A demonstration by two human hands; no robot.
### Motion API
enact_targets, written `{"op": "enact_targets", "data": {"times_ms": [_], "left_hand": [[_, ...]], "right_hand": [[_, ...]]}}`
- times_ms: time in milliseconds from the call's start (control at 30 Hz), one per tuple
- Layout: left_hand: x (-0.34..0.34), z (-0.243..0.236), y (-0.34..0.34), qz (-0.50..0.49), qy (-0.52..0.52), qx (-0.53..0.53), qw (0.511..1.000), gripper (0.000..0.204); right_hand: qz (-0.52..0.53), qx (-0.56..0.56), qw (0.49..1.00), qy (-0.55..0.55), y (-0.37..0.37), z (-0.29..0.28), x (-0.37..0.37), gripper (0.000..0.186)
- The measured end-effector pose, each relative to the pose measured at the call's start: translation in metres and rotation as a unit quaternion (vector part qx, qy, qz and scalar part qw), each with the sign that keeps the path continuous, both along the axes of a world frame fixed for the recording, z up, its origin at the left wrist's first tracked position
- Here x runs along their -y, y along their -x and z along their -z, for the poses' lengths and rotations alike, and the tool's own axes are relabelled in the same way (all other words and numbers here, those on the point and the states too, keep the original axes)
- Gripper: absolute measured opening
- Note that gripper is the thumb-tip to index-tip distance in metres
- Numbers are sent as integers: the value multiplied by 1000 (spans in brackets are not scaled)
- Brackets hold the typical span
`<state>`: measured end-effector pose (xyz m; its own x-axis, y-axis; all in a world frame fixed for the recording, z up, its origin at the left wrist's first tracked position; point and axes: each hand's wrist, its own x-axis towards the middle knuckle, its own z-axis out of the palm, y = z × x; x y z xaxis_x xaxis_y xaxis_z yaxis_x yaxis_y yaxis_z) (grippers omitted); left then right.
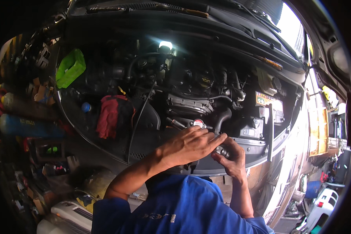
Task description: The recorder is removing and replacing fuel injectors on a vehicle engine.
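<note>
My right hand (234, 159) is closed around a grey metal piece (222, 151), round and ridged at the end that shows. My left hand (185, 145) lies just left of it, fingers bent together and reaching to my right thumb and fingers. What my left fingers grip is hidden behind the hand. Past my left knuckles sits a round cap with a red and white top (199, 123). A slim metal rod-like part (178, 124) sticks out to the left of that cap; whether it joins the metal piece cannot be seen.
Around my hands is an open engine bay with an engine cover (191, 78) and a bright work lamp (165, 45). Red and black gloves (112, 115) and a green tray (71, 69) lie left. A battery (251, 128) and a prop rod (270, 132) stand right.
</note>
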<state>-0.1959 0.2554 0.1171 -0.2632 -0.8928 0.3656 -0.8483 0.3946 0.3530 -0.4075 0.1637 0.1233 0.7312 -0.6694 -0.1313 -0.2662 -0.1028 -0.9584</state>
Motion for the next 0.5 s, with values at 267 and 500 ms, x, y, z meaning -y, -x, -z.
{"op": "enact_targets", "data": {"times_ms": [267, 500], "left_hand": [[55, -2, -89, -96, 141, -194, 966, 53], [107, 113, -236, -431, -93, -138, 887, 84]], "right_hand": [[124, -1, 990, -61, -30, 13, 62, 41], [170, -74, 982, 38, -78, 6, 138, 38]]}}
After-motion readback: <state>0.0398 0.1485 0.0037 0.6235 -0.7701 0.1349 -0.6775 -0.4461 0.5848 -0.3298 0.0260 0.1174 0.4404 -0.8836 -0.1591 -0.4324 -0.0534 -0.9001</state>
